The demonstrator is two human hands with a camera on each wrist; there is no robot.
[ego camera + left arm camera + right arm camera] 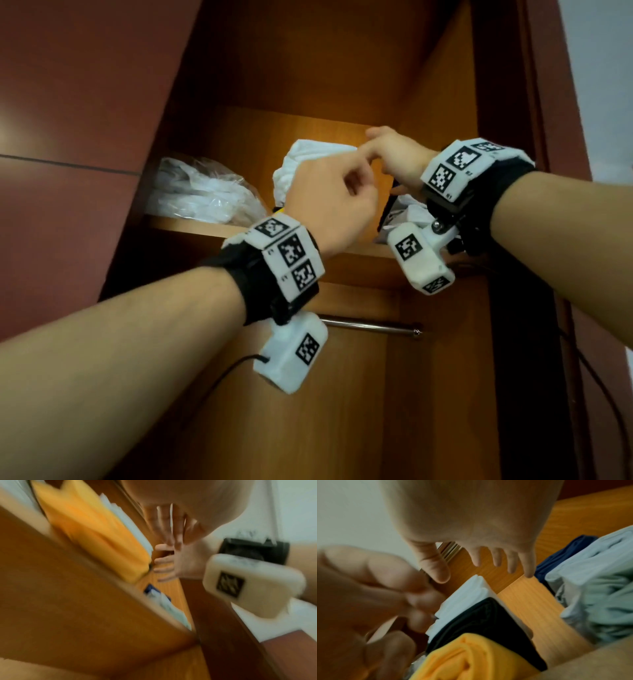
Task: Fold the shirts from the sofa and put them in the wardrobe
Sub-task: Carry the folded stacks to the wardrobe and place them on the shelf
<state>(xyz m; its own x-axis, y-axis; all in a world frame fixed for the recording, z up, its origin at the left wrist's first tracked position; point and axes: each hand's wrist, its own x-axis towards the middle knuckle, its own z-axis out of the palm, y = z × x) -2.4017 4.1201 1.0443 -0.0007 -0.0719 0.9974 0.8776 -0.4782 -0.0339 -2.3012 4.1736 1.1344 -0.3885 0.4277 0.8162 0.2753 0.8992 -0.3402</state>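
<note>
A stack of folded shirts stands on the wardrobe shelf (527, 601): a white shirt (467, 595), a black shirt (488, 623) and a yellow shirt (467, 655). In the head view only the white shirt (308, 154) shows, behind my left hand (329, 195). That hand hovers in front of the stack with loosely curled fingers and holds nothing. My right hand (387, 154) is just right of it, above the shelf. Its fingers (496, 561) are spread and straight, touching nothing. The left wrist view is blurred; it shows the yellow shirt (89, 534) and my right hand (171, 563).
A clear plastic bag of white things (198, 188) lies at the shelf's left. A loose pile of pale blue-green clothes (599, 588) and a navy item (565, 555) lie at its right. A metal hanging rail (370, 325) runs below the shelf. Red-brown wardrobe panels (85, 102) flank the opening.
</note>
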